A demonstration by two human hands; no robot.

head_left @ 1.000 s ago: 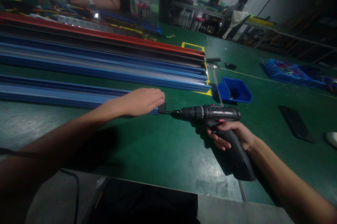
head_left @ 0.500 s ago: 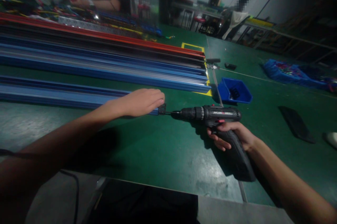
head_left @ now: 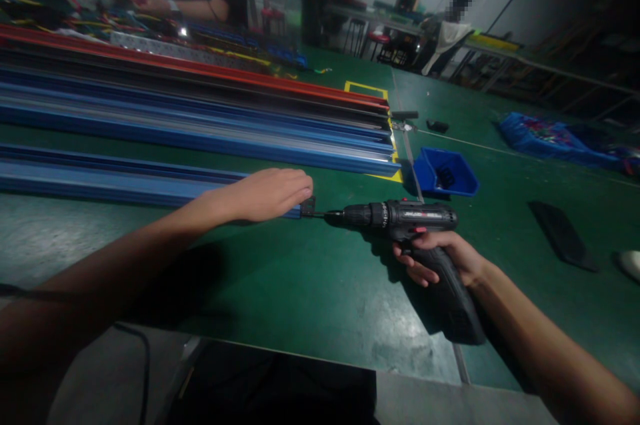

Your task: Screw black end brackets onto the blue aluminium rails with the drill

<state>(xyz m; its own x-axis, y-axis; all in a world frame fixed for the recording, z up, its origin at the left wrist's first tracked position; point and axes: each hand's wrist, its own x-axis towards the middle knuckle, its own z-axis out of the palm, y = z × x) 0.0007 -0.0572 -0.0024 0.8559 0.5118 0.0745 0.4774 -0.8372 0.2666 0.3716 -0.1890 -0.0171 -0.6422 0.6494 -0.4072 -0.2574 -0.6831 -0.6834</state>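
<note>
My right hand (head_left: 440, 255) is wrapped round the handle of a black cordless drill (head_left: 423, 215), which lies low over the table and points left. Its thin bit meets a small black end cap (head_left: 308, 206) at the right end of a blue metal profile (head_left: 125, 175). Over that end lies my left hand (head_left: 270, 194), closed on the profile with its fingertips by the cap. The fingers' undersides are hidden. Whether the bit sits in a screw is too small to tell.
Behind lie several blue, black and red profiles (head_left: 225, 115) side by side. A blue bin (head_left: 465, 175) with small black parts stands beyond the drill. Farther right are a flat black object (head_left: 563, 235) and a blue tray (head_left: 520, 128). A co-worker's arms (head_left: 175, 8) are across the table.
</note>
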